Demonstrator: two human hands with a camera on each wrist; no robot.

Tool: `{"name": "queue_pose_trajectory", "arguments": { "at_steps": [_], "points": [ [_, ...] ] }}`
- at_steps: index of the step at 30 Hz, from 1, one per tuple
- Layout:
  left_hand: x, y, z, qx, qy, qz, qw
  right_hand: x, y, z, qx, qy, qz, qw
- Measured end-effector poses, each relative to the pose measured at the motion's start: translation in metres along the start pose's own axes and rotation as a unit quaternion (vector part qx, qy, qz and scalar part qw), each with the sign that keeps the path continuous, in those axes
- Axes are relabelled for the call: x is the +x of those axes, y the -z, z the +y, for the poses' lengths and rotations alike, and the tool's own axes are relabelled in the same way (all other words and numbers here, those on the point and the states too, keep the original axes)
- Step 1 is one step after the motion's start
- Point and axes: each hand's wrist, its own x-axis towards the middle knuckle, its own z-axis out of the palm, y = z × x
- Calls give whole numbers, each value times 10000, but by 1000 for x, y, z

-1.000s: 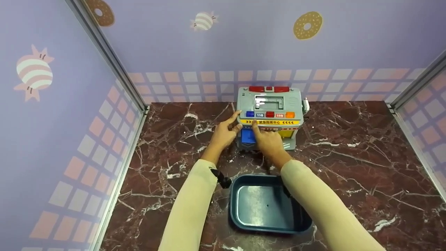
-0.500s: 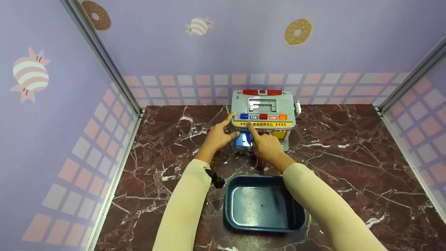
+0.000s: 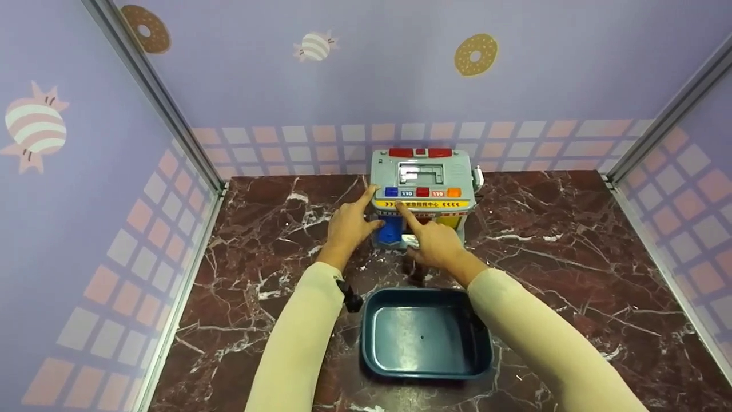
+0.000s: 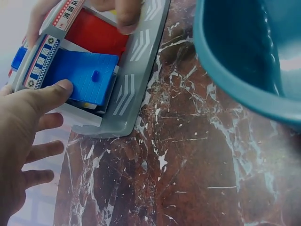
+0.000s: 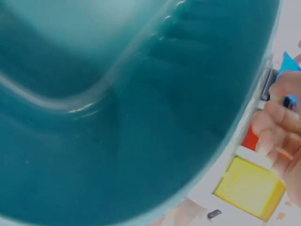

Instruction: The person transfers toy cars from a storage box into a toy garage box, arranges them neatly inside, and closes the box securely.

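A grey toy emergency station (image 3: 422, 180) stands by the back wall, with blue, red and orange buttons on its sloping top. My left hand (image 3: 349, 229) is at its left side, index finger on the top's corner. In the left wrist view the thumb touches the blue door (image 4: 87, 75), which tilts outward; the other fingers stick out loosely. My right hand (image 3: 436, 243) points its index finger at the yellow strip (image 3: 423, 204) on the front edge, its other fingers bent below. A red door (image 4: 96, 35) shows beside the blue one, and a yellow door (image 5: 249, 188) in the right wrist view.
A dark teal plastic basin (image 3: 370, 337) stands on the marbled tabletop (image 3: 263, 274) in front of the toy, between my forearms. A white handset-like part (image 3: 478, 177) hangs on the toy's right side. Purple patterned walls (image 3: 377, 68) close off the back and sides.
The blue door has swung outward and down from the toy's front. My right hand's bent fingers have moved away from that door, while my left hand keeps its place. The head view has shifted slightly.
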Motion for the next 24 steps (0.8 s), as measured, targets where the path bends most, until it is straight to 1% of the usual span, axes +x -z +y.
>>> {"name": "queue_pose_trajectory", "arguments": {
  "at_steps": [3, 5, 8, 11, 14, 17, 21, 24],
  "points": [
    [-1, -3, -1, 218, -66, 180, 9996, -2, 2, -8, -346, -108, -11, 9993],
    [-1, -5, -2, 289, -95, 306, 9991, -3, 2, -14, -547, -150, 88, 9984],
    [-2, -8, -3, 329, -118, 428, 9985, -4, 3, -21, -762, -161, 361, 9963],
    [-2, -11, -3, 358, -119, 519, 9979, -4, 3, -25, -915, -100, 737, 9930],
    [-2, -12, -3, 392, -116, 593, 9974, -4, 2, -26, -1084, -10, 1087, 9881],
    [-1, -13, -2, 411, -134, 673, 9968, -3, 1, -25, -1212, 71, 1353, 9833],
    [0, -14, -2, 436, -161, 762, 9960, -3, -1, -21, -1314, 129, 1515, 9796],
    [0, -15, -3, 588, -187, 792, 9949, -3, -2, -18, -1355, 242, 1592, 9776]
  ]
}}
